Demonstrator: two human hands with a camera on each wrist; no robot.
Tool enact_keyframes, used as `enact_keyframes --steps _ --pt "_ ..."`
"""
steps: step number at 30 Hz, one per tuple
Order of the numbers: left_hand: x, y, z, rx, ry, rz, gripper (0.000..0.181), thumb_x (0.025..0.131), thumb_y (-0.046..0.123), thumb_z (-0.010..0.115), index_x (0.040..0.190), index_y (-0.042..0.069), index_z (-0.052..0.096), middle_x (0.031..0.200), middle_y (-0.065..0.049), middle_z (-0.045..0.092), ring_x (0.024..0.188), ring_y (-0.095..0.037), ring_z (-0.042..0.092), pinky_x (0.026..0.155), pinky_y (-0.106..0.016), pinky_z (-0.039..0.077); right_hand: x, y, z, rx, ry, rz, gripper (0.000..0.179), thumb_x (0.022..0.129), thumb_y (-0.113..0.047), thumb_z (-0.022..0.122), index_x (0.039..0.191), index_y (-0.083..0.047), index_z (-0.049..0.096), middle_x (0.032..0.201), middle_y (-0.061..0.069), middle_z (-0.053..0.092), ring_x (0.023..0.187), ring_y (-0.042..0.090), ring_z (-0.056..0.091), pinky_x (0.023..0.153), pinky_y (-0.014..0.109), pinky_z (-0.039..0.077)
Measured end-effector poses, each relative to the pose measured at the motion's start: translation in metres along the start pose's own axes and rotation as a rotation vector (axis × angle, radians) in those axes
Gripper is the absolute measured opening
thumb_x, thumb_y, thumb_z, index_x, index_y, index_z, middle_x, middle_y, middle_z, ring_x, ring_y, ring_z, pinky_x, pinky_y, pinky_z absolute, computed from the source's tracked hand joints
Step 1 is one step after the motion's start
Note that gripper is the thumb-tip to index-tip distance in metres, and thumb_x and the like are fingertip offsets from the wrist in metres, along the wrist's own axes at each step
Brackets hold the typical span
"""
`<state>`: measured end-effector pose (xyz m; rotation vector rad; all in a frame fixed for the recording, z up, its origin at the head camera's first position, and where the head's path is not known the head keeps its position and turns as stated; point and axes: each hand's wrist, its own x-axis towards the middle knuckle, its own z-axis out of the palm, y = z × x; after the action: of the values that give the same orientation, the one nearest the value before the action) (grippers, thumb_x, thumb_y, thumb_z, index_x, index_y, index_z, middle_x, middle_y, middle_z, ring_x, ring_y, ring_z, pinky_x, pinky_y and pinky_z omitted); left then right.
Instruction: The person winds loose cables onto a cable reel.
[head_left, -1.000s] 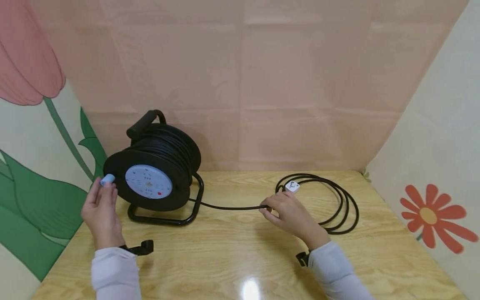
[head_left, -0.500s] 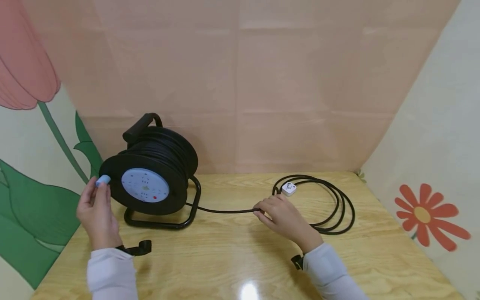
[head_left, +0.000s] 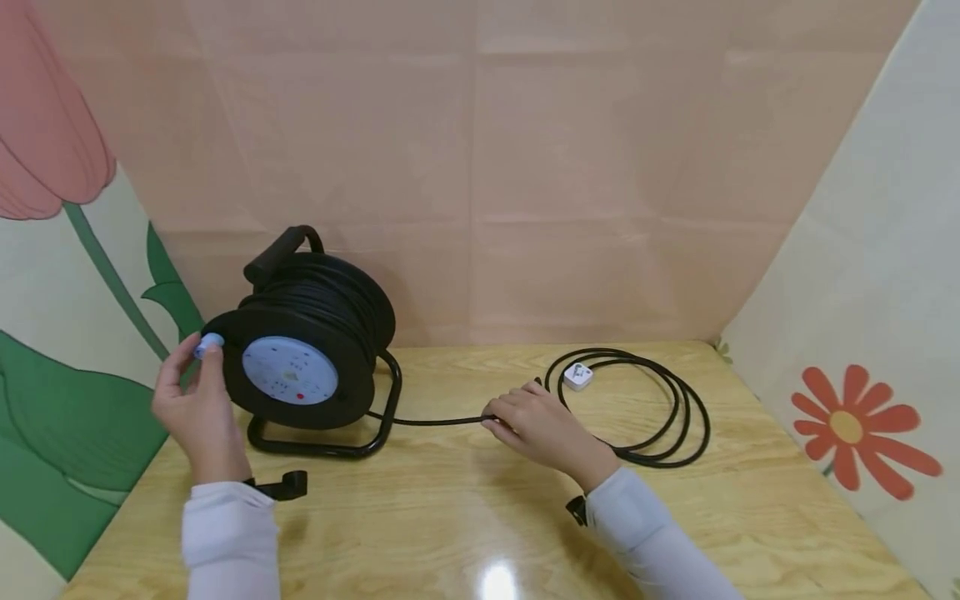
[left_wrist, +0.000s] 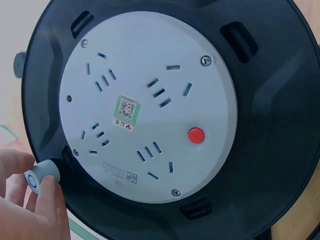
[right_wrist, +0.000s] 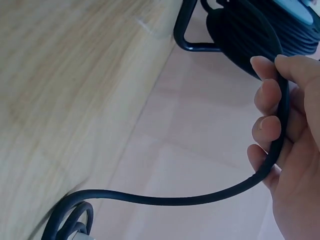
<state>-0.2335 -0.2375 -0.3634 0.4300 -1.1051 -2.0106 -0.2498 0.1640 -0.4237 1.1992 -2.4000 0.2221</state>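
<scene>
Apparently wooden, the table (head_left: 420, 525) bears a reel (head_left: 303, 329) before pinkish sheeting (head_left: 570, 167).

seemingly a staged tabletop setting: a creased pink sheet (head_left: 600, 183) hangs behind, and flower-printed panels (head_left: 847, 292) flank the wood-grain table (head_left: 405, 517).

Coil (head_left: 707, 421) lies right of reel (head_left: 307, 333), plug (head_left: 577, 377) seemingly within.

The left grip (head_left: 198, 412) reached forward in a pinch; the right grip (head_left: 549, 432) slanted leftward, its fingers (right_wrist: 268, 94) firmly curled.
</scene>
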Motion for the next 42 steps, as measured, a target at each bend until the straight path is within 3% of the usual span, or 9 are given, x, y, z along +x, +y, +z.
enact_keyframes --steps 7,11,15,19,24,29,36,42 --pt "-0.003 -0.001 0.003 0.128 -0.013 0.084 0.027 0.088 0.011 0.078 0.115 0.011 0.076 0.124 -0.004 0.059 0.104 -0.016 0.058 0.090 -0.023 0.050 0.011 0.003 0.006 0.029 -0.037 0.018 0.014 0.101 -0.027 0.062 0.104 -0.018 0.071 0.093 -0.006 0.070 0.085 0.013 0.065 0.085 0.039 0.048" --pt "-0.005 -0.001 0.006 0.291 -0.007 0.199 0.027 0.088 0.013 0.079 0.114 0.013 0.077 0.114 0.002 0.059 0.104 -0.014 0.060 0.090 -0.021 0.052 0.021 0.004 0.013 0.060 -0.072 0.027 0.016 0.103 -0.028 0.060 0.106 -0.018 0.071 0.095 -0.007 0.070 0.085 0.012 0.065 0.087 0.039 0.049" --pt "-0.009 -0.001 0.011 0.428 -0.013 0.355 0.025 0.089 0.017 0.078 0.114 0.012 0.077 0.105 0.007 0.057 0.102 -0.011 0.060 0.090 -0.021 0.053 0.034 0.005 0.021 0.083 -0.079 0.034 0.016 0.103 -0.028 0.059 0.106 -0.018 0.071 0.095 -0.008 0.071 0.085 0.011 0.065 0.085 0.038 0.049" --pt "-0.014 -0.002 0.015 0.455 -0.057 0.484 0.022 0.090 0.017 0.077 0.110 0.008 0.078 0.110 0.006 0.062 0.105 -0.012 0.061 0.090 -0.021 0.053 0.044 0.003 0.028 0.087 -0.073 0.056 0.016 0.103 -0.028 0.060 0.107 -0.018 0.072 0.097 -0.007 0.072 0.087 0.011 0.066 0.085 0.038 0.049" --pt "-0.019 -0.002 0.016 0.465 -0.121 0.584 0.019 0.091 0.016 0.076 0.108 0.007 0.078 0.115 0.002 0.065 0.113 -0.012 0.060 0.090 -0.021 0.053 0.050 -0.001 0.032 0.083 -0.095 0.092 0.016 0.102 -0.029 0.061 0.109 -0.020 0.073 0.100 -0.008 0.072 0.090 0.011 0.065 0.084 0.036 0.048" --pt "-0.021 -0.002 0.019 0.432 -0.140 0.608 0.018 0.091 0.016 0.076 0.105 0.005 0.079 0.114 0.002 0.065 0.113 -0.013 0.061 0.092 -0.023 0.053 0.054 -0.003 0.033 0.080 -0.113 0.106 0.020 0.104 -0.031 0.058 0.113 -0.020 0.072 0.102 -0.008 0.071 0.092 0.011 0.064 0.088 0.037 0.048" --pt "-0.028 0.001 0.023 0.471 -0.181 0.648 0.017 0.091 0.015 0.077 0.104 0.005 0.079 0.114 0.000 0.065 0.112 -0.011 0.061 0.094 -0.024 0.052 0.057 0.001 0.042 0.074 -0.117 0.159 0.023 0.103 -0.038 0.058 0.119 -0.029 0.072 0.090 -0.015 0.065 0.078 0.006 0.057 0.084 0.036 0.047" --pt "-0.031 0.001 0.024 0.480 -0.252 0.654 0.016 0.088 0.012 0.079 0.102 0.005 0.079 0.112 -0.001 0.065 0.113 -0.011 0.061 0.093 -0.024 0.052 0.059 -0.001 0.049 0.095 -0.117 0.209 0.024 0.103 -0.038 0.057 0.119 -0.028 0.071 0.086 -0.013 0.064 0.077 0.007 0.056 0.082 0.037 0.046"
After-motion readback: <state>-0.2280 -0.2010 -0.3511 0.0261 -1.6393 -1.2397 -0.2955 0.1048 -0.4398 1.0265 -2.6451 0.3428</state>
